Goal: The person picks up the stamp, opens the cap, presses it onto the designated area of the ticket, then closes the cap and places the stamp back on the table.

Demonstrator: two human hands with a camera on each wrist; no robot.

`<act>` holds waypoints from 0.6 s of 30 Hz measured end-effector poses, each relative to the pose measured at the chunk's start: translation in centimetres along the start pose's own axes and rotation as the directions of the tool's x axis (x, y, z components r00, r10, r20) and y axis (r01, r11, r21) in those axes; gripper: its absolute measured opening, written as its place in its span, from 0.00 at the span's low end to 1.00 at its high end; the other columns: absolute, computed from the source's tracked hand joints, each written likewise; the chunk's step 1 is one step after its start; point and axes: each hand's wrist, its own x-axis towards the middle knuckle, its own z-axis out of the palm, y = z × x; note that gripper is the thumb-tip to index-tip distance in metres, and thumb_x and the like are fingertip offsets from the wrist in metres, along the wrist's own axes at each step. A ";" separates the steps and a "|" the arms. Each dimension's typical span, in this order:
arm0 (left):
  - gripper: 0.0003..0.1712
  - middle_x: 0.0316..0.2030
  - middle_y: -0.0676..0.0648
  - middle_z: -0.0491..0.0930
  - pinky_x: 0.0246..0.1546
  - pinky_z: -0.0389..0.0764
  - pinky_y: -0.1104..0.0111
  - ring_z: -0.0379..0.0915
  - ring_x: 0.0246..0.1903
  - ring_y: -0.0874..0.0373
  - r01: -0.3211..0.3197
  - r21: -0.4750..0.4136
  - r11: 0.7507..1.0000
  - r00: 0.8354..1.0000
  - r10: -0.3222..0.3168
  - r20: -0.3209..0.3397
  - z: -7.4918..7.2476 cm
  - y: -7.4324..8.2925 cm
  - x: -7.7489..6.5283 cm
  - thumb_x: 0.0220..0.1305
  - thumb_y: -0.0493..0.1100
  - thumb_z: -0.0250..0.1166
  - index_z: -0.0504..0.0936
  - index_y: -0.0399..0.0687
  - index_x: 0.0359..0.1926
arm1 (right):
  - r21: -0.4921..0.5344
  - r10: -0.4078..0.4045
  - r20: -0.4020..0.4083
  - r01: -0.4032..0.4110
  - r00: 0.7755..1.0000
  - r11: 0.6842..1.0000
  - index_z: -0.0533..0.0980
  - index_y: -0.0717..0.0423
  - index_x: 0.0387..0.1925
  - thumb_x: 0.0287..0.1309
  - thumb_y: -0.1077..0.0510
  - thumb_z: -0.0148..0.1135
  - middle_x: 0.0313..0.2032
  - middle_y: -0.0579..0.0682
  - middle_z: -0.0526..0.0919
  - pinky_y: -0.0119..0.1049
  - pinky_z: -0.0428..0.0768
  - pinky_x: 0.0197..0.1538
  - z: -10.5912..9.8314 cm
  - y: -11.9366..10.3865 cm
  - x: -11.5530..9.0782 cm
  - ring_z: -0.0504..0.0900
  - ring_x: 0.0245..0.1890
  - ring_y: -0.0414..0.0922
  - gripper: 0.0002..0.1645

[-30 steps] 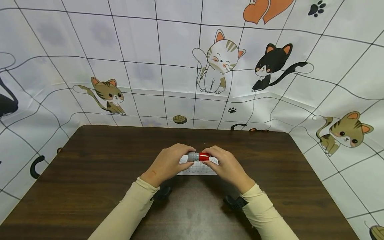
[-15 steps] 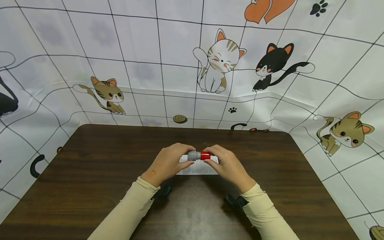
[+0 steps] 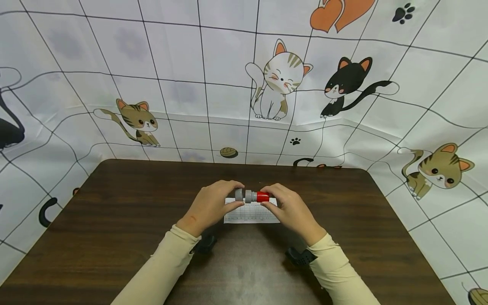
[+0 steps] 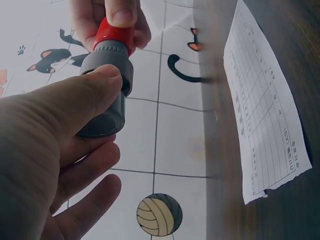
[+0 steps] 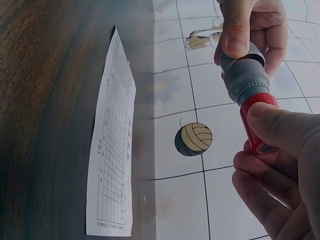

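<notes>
In the head view my left hand (image 3: 214,203) pinches a grey cap (image 3: 239,195) between thumb and fingers. My right hand (image 3: 290,207) grips the red handle (image 3: 263,196) of a stamp-like red and grey cylinder, whose grey body (image 3: 249,196) points at the cap. A narrow gap shows between cap and body there. The left wrist view shows the hollow end of the grey cap (image 4: 119,111) below my left thumb. Seen from the right wrist, a ridged grey collar (image 5: 250,87) joins the red handle (image 5: 256,112), with my right thumb pressed along it.
A white sheet with a printed grid (image 3: 251,214) lies on the dark wooden table (image 3: 145,228) beneath the hands. Behind the table hangs a white sheet printed with cats (image 3: 183,101). A black wrist device (image 3: 300,256) sits at the right sleeve.
The grey cap has come apart from the grey body. My left hand has moved slightly left with the cap, and my right hand slightly right with the red-handled part.
</notes>
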 end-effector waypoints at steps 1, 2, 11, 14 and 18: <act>0.25 0.49 0.49 0.87 0.51 0.86 0.59 0.85 0.48 0.55 0.009 0.001 1.000 1.000 -0.009 0.002 0.0 0.0 0.0 0.61 0.49 0.77 0.84 0.48 0.57 | 0.003 0.000 -0.004 0.000 1.000 1.000 0.82 0.55 0.50 0.58 0.63 0.77 0.45 0.46 0.85 0.40 0.85 0.38 0.0 0.0 0.0 0.82 0.37 0.43 0.19; 0.25 0.49 0.49 0.87 0.51 0.86 0.59 0.85 0.47 0.55 0.017 0.002 1.000 1.000 -0.017 0.005 0.0 -0.1 0.0 0.62 0.49 0.77 0.84 0.49 0.57 | 0.005 0.000 -0.009 0.000 1.000 1.000 0.82 0.55 0.50 0.58 0.63 0.77 0.45 0.46 0.85 0.42 0.85 0.40 0.0 0.1 0.0 0.83 0.39 0.43 0.19; 0.25 0.50 0.49 0.87 0.43 0.87 0.60 0.85 0.42 0.55 0.046 0.010 0.999 0.999 -0.045 -0.019 -0.1 -0.5 0.2 0.64 0.49 0.76 0.82 0.48 0.59 | -0.036 0.004 -0.052 -0.005 0.999 0.999 0.82 0.55 0.49 0.57 0.62 0.77 0.44 0.46 0.85 0.41 0.85 0.41 -0.3 0.5 0.0 0.81 0.38 0.41 0.18; 0.25 0.48 0.49 0.87 0.39 0.87 0.60 0.85 0.38 0.55 0.051 0.006 0.999 0.998 -0.051 -0.027 -0.1 -0.5 0.1 0.64 0.49 0.76 0.81 0.48 0.59 | -0.040 0.008 -0.055 -0.010 0.998 0.999 0.82 0.56 0.49 0.57 0.62 0.77 0.44 0.46 0.85 0.43 0.85 0.42 -0.4 0.6 0.0 0.82 0.39 0.42 0.18; 0.25 0.44 0.50 0.87 0.36 0.86 0.62 0.84 0.35 0.56 0.069 -0.008 0.998 0.997 -0.069 -0.021 -0.1 -0.5 0.1 0.64 0.48 0.76 0.80 0.49 0.58 | -0.060 0.017 -0.059 -0.021 0.998 0.998 0.82 0.56 0.49 0.57 0.61 0.77 0.44 0.47 0.85 0.42 0.85 0.43 -0.5 0.6 0.0 0.83 0.40 0.42 0.18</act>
